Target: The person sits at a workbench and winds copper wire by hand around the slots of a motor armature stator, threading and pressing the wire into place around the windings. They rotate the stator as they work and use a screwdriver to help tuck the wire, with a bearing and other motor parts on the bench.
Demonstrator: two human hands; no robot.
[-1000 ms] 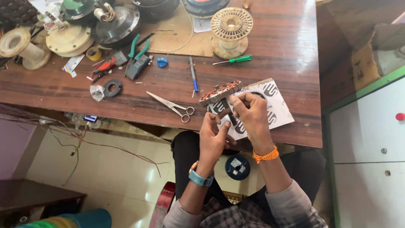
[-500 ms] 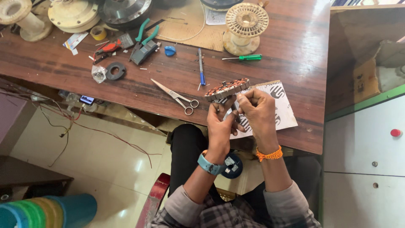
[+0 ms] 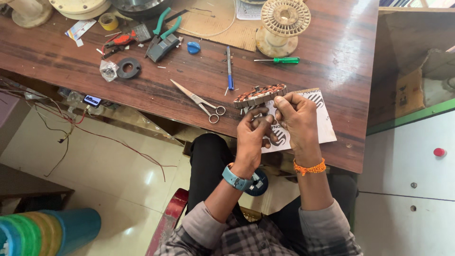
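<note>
Nearby, scissors [image 3: 201,101], pen [image 3: 229,72], screwdriver [image 3: 279,60], spool [image 3: 283,24]

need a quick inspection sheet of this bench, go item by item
surface: dark wooden table, scuffed.
job's things: round wound stator standing on edge over a printed card.
clutter: scissors, blue pen, green screwdriver, empty wire spool, green-handled pliers, tape roll, black ring.
grippers: left hand and right hand both at the stator, fingers pinched just below its rim.
cables: loose wires hang under the table.
surroundings: tiled floor, white cabinet at right.
</note>
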